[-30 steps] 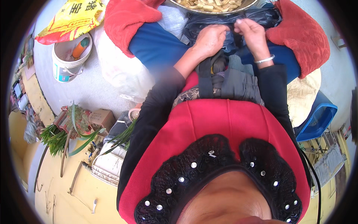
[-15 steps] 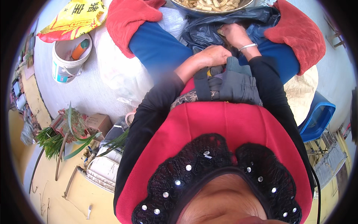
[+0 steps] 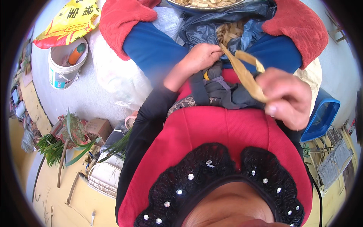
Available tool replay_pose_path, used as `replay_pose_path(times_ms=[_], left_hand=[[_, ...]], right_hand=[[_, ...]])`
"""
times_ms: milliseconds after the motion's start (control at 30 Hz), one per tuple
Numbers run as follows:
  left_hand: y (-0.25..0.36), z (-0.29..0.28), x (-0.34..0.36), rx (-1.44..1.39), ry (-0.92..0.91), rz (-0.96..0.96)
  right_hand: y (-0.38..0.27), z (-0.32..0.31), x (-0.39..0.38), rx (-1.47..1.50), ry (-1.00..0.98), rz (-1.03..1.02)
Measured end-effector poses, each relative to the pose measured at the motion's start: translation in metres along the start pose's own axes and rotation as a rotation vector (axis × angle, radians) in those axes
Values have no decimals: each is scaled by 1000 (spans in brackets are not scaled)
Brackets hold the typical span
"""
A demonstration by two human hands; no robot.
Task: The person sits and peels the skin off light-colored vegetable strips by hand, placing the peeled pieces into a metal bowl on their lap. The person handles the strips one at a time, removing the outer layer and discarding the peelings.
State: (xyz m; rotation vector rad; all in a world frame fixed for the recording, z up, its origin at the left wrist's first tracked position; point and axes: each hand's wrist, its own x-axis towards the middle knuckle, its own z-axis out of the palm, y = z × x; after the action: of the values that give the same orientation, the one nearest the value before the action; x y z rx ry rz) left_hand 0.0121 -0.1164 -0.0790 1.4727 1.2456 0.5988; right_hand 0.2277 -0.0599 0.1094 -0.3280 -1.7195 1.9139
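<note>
A tan strip [image 3: 245, 77] is held between the hands: its far end is pinched by the left hand [image 3: 201, 57], its near end apparently gripped by the blurred right hand [image 3: 286, 97]. More strips [image 3: 230, 32] are left in the far black bag [image 3: 194, 29]; pale pieces [image 3: 206, 3] are already gathered beyond.

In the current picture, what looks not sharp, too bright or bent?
In the head view, the right hand looks soft and blurred; in the head view, the white bag is nearly washed out; in the head view, corners go black and edges bend toward the rim.
</note>
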Motion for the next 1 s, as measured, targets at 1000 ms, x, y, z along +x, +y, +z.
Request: replay_pose_path(times_ms=[1000], left_hand=[[226, -177, -67, -612, 590, 608]], right_hand=[[-8, -59, -32, -473, 463, 296]])
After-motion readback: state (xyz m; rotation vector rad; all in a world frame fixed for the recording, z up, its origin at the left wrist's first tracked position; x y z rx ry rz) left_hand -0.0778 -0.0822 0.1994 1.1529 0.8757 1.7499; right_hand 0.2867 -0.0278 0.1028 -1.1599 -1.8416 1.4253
